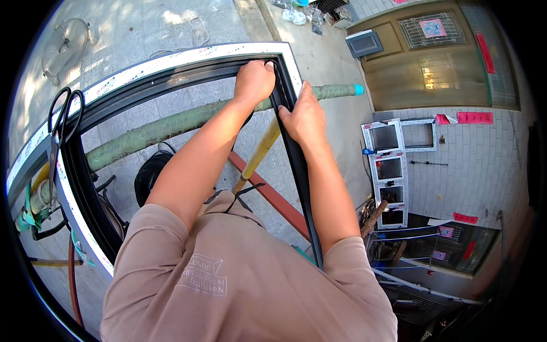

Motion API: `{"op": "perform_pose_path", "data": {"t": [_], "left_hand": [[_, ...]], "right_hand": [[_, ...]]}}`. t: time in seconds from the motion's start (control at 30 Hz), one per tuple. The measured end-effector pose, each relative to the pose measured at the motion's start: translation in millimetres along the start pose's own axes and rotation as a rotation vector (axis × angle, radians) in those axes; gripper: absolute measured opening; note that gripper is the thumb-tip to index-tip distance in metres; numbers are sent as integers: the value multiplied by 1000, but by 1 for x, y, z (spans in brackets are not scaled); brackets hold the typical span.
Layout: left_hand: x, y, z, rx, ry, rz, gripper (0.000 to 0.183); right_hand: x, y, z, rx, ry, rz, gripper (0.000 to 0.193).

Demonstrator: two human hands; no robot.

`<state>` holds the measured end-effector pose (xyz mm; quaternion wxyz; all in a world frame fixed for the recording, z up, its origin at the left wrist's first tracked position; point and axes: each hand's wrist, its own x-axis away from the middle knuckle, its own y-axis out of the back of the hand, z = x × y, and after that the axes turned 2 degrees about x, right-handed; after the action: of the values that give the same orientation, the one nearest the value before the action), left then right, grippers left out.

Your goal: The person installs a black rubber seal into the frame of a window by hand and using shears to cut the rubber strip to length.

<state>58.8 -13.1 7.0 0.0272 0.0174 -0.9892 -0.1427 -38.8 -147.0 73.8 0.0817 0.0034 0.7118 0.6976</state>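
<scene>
A large window frame [122, 89], black inside with white printed film along its outer face, lies in front of me. At its far right corner my left hand [254, 82] is closed, thumb pressed down at the inner edge. A thin black rubber strip [248, 119] shows just below that wrist; most of it is hidden by the hand. My right hand [306, 118] is wrapped round the frame's right bar, thumb on the inner side and fingers along the outer side. Black-handled scissors [64, 122] rest across the frame's left corner, touched by neither hand.
A green pole [171, 132] with a blue end passes beneath the frame. Below it are a yellow pole [259, 153] and a red-brown bar [276, 199]. Several white-filmed frames [389, 168] lean against the tiled wall [478, 159] at right. A clear coiled bundle [65, 48] lies far left.
</scene>
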Motion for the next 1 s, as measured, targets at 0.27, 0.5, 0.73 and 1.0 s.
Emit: {"op": "perform_pose_path", "data": {"t": [0.27,0.5,0.73,1.0], "left_hand": [[3,-1,0,0,-28,-14,45],[0,0,4,-26,-53,3,48],[3,2,1,-20,-34,14,47],[-2,2,7,-26,-48,7,46]], "right_hand": [[19,10,8,112,-155,105,84],[59,5,-12,54,-115,-1,86],[57,15,-12,33,-149,104,97],[13,14,1,-206,-74,-9,103]]}}
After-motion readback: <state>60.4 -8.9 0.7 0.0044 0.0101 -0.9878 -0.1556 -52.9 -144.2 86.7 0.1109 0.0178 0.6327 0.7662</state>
